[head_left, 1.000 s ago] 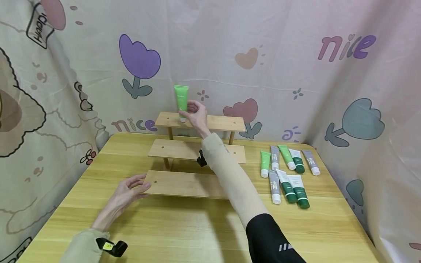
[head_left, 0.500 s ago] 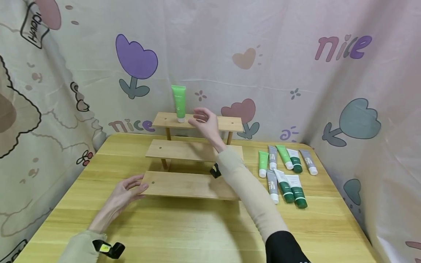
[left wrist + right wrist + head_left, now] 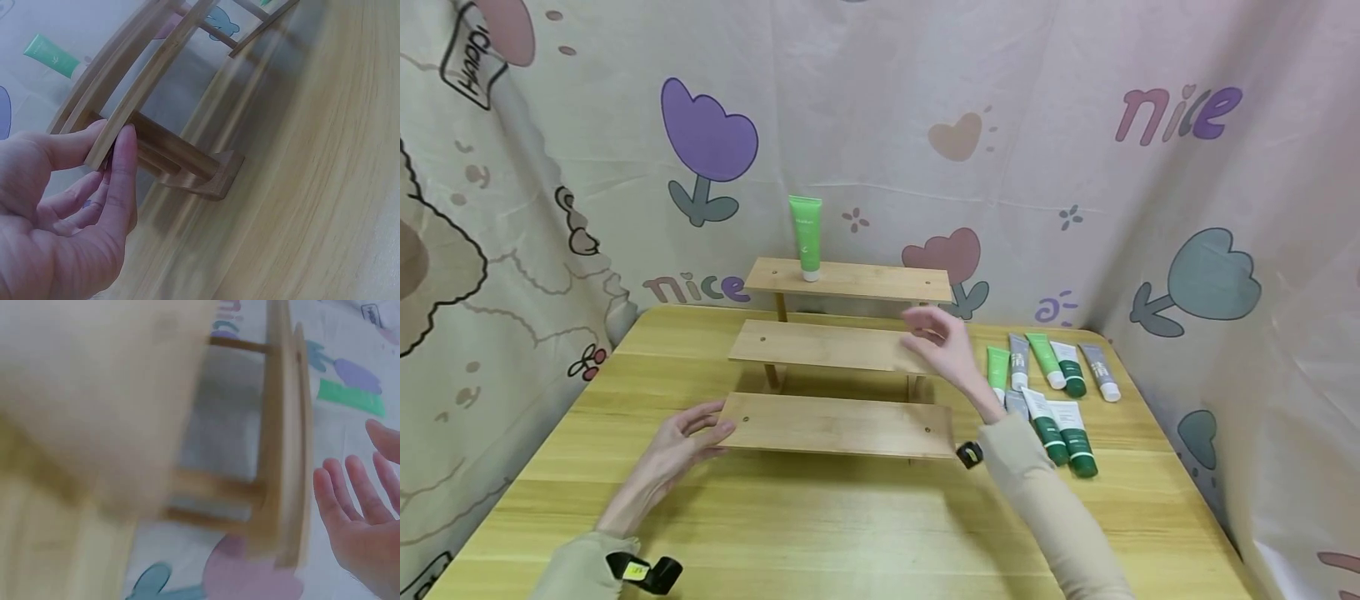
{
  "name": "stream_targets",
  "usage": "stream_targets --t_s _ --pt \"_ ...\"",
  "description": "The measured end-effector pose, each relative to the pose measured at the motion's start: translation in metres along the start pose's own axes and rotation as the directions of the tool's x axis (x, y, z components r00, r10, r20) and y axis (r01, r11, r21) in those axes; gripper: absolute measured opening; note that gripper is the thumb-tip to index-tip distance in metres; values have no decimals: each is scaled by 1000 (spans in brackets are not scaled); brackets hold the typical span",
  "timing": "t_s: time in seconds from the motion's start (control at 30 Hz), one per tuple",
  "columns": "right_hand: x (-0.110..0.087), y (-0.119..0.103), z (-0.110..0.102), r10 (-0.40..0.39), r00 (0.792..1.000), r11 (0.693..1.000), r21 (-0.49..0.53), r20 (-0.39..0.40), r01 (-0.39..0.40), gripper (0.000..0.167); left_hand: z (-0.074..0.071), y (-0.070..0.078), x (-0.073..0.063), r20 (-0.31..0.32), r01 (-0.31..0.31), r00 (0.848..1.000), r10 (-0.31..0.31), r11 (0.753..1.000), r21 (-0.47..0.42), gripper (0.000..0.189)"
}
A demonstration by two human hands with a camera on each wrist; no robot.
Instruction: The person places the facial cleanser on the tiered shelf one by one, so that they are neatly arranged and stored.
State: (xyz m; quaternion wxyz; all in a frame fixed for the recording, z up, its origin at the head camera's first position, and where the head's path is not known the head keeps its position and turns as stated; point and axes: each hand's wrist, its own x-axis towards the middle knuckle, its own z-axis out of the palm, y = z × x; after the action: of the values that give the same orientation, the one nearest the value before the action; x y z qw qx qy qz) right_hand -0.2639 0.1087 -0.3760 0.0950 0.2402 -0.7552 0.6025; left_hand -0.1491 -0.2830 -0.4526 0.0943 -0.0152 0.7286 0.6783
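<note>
Since the earlier frames, the right hand [image 3: 946, 343] is shifted rightward and nearer, away from the green tube [image 3: 807, 237], which is left standing upright on its white cap toward the left end of the far board [image 3: 880, 281]. Nothing is held by the right hand; its fingers are loosely bent and parted, seen over the right end of the middle board [image 3: 820, 344], though whether the wood is touched cannot be told. By the left hand [image 3: 679, 450], the left end of the near board [image 3: 842, 425] is pinched between thumb and fingers. The likeliest trouble is a toppled tube: only a small cap is stood upon, so it could be tipped if the rack [image 3: 772, 377] were tugged or twisted through that pinch. The rack could also be jarred if its right side were caught by the right hand or by the black wrist camera [image 3: 970, 454]. On the table [image 3: 850, 533] at the right, the lying tubes [image 3: 1078, 446] are grouped closely, some touching, so neighbours could be nudged or rolled if one were grasped carelessly or brushed by the sleeve [image 3: 1052, 521].
</note>
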Motion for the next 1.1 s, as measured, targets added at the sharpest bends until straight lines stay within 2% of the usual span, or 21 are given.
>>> stream_targets --t_s 0.23,0.33,0.47,0.7,0.93,1.1 --pt "-47 19 -42 4 1000 993 -115 22 -2 36 0 -1 1 12 5 1000 -6 1000 10 73" --pt "-61 25 -59 -8 1000 994 -108 2 8 34 0 -1 1 9 2 1000 -2 1000 8 73" --pt "-78 31 -81 4 1000 989 -148 -7 -5 32 -1 -1 0 10 -4 1000 4 1000 10 72" --pt "-111 45 -115 27 1000 952 -305 4 -24 28 0 -1 1 5 15 1000 -16 1000 21 72" --pt "-134 63 -146 -7 1000 944 -330 -26 -2 28 0 -3 1 -3 35 999 -35 998 56 72" --pt "-147 69 -167 29 998 921 -388 -59 -49 29 0 -3 2 -3 26 1000 -26 998 59 71"
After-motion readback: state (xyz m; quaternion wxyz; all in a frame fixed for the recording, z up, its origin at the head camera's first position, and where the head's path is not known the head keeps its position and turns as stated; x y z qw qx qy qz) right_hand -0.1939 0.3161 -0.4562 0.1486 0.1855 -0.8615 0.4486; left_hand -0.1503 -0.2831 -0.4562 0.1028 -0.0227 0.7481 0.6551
